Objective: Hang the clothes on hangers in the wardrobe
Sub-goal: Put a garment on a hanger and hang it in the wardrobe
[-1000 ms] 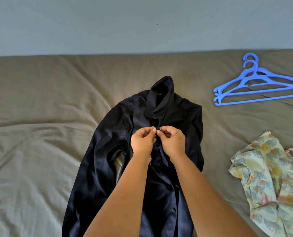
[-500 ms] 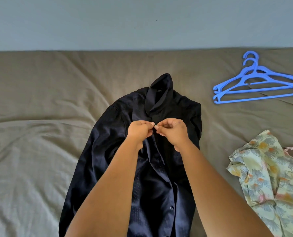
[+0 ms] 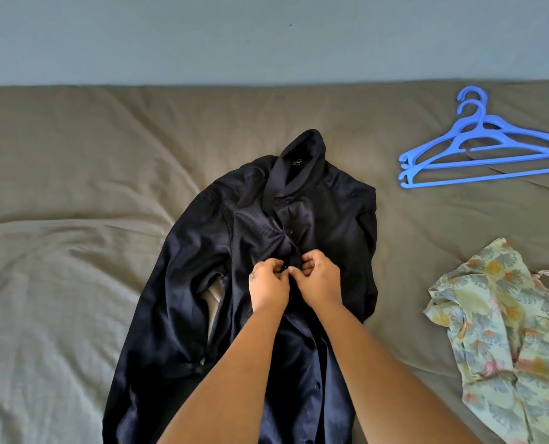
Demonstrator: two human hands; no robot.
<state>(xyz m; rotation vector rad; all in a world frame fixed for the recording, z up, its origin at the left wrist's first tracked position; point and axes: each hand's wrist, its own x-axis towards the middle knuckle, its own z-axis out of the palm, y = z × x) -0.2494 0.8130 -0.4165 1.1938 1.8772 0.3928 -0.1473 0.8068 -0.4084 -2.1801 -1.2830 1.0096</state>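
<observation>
I see both hands — left hand [image 3: 268, 288], right hand [image 3: 319, 282] — pinching the dark navy satin button-up shirt's [image 3: 183, 299] placket. It lies on the olive bedsheet [image 3: 74, 187].

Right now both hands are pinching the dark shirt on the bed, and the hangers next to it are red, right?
Not quite. The hangers are blue, not red, as the head view shows. Both the left hand and right hand are pinching the dark shirt on the bed.

The shirt [image 3: 183, 283] is dark cloth with a faint satin sheen — smooth. The bedsheet [image 3: 58, 251] is matt, creased cloth. Hangers [image 3: 478, 155] — glossy blue plastic. The floral garment [image 3: 497, 331] is thin, crumpled cloth.
</observation>
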